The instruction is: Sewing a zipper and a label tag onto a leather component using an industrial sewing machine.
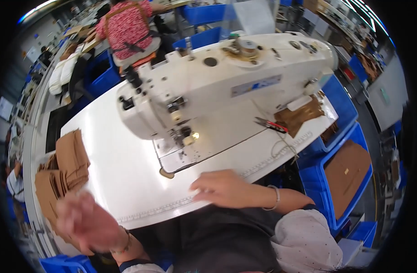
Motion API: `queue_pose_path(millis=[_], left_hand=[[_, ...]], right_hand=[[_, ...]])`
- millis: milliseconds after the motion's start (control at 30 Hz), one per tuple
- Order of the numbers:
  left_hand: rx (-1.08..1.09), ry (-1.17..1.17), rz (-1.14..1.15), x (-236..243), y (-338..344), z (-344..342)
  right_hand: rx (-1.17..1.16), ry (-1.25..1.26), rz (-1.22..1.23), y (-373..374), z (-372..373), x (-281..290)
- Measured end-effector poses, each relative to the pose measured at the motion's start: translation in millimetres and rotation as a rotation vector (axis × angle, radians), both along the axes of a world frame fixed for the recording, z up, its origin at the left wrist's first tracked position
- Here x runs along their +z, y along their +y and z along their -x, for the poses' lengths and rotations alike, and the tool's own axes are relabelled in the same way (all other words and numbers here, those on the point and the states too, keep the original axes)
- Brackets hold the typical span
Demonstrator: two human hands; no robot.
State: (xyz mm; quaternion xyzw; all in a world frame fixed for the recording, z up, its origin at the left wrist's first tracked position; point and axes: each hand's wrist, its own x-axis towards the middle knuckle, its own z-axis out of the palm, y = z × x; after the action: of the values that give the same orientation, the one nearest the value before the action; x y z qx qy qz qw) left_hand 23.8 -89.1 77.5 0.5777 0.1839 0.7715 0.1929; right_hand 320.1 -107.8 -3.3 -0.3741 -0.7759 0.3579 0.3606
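My left hand (85, 218) is raised beside the stacked brown fabric pieces (69, 159) at the table's left, its curled fingers smeared by motion; what they hold, if anything, is unclear. My right hand (215, 189) hovers at or rests on the front edge of the white table (113, 168), fingers loosely bent and apart, holding nothing visible. Beyond it stands a white sewing machine (204, 86) with its needle area (183, 136) lit. Red-and-black thread snips (272, 125) lie right of the needle, beside a brown scrap pile (299, 116) and loose thread.
Blue bins (315, 177) flank the table's right side, one holding brown panels (347, 177). A person in pink (126, 32) sits beyond the machine near another blue bin (101, 75). Another person (15, 184) is at the far left.
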Motion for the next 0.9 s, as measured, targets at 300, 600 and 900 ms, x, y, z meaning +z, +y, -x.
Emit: queue_pose_path(millis=[300,600,900], left_hand=[[-0.523,0.219,-0.397,86,-71,-21],[-0.635,0.193,-0.4,90,-77,-18],[-0.782,0.212,-0.443,89,-74,-5]], right_hand=[[-0.273,-0.006,0.111,5,-33,-23],[-0.291,0.011,0.136,5,-32,-21],[-0.307,0.029,0.18,4,-31,-17]])
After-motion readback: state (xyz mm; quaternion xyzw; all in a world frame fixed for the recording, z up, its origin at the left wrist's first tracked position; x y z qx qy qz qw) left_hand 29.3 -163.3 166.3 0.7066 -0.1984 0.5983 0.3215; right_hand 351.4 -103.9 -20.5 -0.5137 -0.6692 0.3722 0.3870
